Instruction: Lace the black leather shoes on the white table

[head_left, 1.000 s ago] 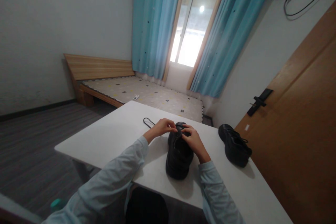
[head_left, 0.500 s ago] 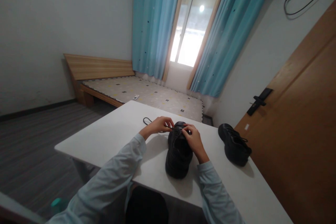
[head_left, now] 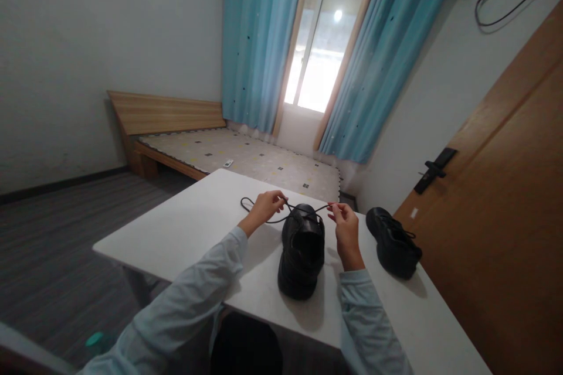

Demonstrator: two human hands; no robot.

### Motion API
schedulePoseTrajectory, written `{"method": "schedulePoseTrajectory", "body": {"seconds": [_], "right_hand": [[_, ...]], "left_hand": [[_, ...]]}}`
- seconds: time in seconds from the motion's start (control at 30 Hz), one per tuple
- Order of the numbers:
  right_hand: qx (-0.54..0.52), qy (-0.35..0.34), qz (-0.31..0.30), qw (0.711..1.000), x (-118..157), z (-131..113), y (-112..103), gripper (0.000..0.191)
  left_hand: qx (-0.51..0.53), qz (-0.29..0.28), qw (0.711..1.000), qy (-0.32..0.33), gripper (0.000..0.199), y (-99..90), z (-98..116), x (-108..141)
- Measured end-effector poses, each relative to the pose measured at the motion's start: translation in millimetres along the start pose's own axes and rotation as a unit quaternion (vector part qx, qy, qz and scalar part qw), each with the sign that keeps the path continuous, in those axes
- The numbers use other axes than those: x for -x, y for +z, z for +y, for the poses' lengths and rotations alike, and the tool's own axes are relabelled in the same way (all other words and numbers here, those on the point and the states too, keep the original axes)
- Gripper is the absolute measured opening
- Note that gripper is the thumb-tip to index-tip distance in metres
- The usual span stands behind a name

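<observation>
A black shoe (head_left: 299, 272) stands upright on the white table (head_left: 185, 228), its heel towards me. On its left, my left hand (head_left: 265, 211) pinches a black shoelace (head_left: 291, 206) just above the shoe's front. My right hand (head_left: 345, 227), on the other side, grips the lace between thumb and fingertips. Both strands run from the fingers to the top of the shoe, where they meet. A loose loop of lace lies on the table beyond my left hand.
A second black shoe (head_left: 393, 243) rests by the table's right edge, near the wooden door (head_left: 497, 205). Behind the table is a bed (head_left: 259, 158) with a small white object (head_left: 227, 163) on it. Blue curtains (head_left: 264, 41) flank the window.
My right hand has moved right, away from the shoe, drawing its lace out sideways. My left hand has shifted slightly up; the lace now stretches between both hands. The shoe has hardly moved.
</observation>
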State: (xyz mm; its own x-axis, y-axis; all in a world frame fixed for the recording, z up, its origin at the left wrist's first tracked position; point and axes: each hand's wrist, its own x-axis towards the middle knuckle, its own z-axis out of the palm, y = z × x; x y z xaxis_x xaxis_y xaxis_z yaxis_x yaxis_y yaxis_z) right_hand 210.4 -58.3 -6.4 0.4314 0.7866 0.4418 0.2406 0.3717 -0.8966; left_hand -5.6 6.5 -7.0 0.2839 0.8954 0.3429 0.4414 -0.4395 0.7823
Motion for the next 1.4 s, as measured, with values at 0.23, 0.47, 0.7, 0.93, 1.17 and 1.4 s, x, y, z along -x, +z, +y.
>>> {"method": "schedulePoseTrajectory", "body": {"seconds": [0.23, 0.47, 0.7, 0.93, 1.17, 1.4], "right_hand": [[-0.182, 0.009, 0.062, 0.981, -4.3, -13.9, -10.9, 0.023], [-0.247, -0.004, 0.128, 0.96, -12.7, -21.4, -29.4, 0.022], [-0.274, -0.006, 0.165, 0.947, -16.8, -21.1, -40.1, 0.02], [-0.292, 0.039, 0.139, 0.946, -19.2, -10.4, -40.8, 0.019], [-0.321, 0.056, 0.189, 0.926, -23.1, -13.0, -54.2, 0.008], [-0.345, 0.045, 0.243, 0.905, -30.8, -9.3, -77.9, 0.013]], "left_hand": [[0.183, -0.075, 0.973, 0.115, 0.018, 16.7, 4.4, 6.8], [0.121, -0.083, 0.964, 0.22, 0.028, 19.0, 20.1, 24.3], [0.069, -0.107, 0.948, 0.292, 0.041, 20.8, 24.5, 22.0], [-0.019, -0.165, 0.93, 0.328, 0.044, 27.3, 24.6, 24.4], [-0.027, -0.094, 0.946, 0.309, 0.041, 23.7, 21.8, 23.2], [-0.018, -0.103, 0.951, 0.29, 0.034, 26.0, 17.2, 20.7]]}}
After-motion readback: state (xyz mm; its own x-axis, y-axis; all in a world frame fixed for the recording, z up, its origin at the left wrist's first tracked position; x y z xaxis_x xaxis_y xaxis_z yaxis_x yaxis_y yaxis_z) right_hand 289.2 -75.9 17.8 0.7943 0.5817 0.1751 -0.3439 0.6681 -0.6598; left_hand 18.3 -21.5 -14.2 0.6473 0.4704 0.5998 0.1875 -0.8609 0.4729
